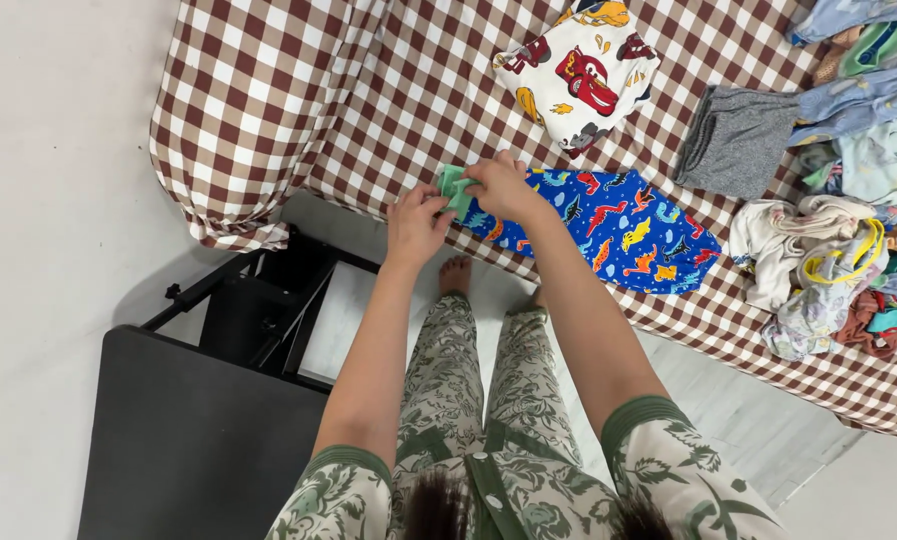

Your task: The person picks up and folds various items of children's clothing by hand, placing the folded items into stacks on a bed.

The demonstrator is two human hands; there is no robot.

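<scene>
- Nearest, a black flat-topped stand (193,440) sits on the pale floor at the person's left.
- The left hand (415,222) and right hand (498,186) both pinch the green cuff (454,187) of a blue dinosaur-print cloth garment (608,225), lying flat at the near edge of the brown-and-white checked bedcover (268,90).
- Farther: a folded white car-print garment (578,70), a grey folded garment (733,140), and a heap of mixed clothes (848,250) at right.
</scene>
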